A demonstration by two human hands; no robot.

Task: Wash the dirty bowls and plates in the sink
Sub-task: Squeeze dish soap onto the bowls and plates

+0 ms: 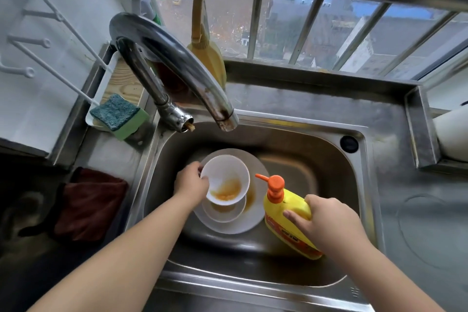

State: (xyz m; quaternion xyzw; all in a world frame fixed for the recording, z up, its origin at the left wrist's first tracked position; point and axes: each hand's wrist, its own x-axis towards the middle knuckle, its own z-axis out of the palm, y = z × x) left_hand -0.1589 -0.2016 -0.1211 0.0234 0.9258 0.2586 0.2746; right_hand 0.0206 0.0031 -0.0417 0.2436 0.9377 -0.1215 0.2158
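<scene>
A steel sink [298, 157] holds a large white plate [249, 225] with orange stains. On it sits a smaller white dish [225, 214]. My left hand [191, 183] grips the rim of a white bowl [229, 172] smeared with orange sauce and holds it tilted above the dish. My right hand [329, 220] holds a yellow dish-soap bottle [286, 210] with an orange pump, leaning over the sink just right of the plate, nozzle pointing left toward the bowl.
The curved tap [177, 58] arches over the sink's back left, with no water running. A green and blue sponge [117, 114] lies on a tray at the left. A dark red cloth [91, 205] lies on the left counter. Window bars run behind.
</scene>
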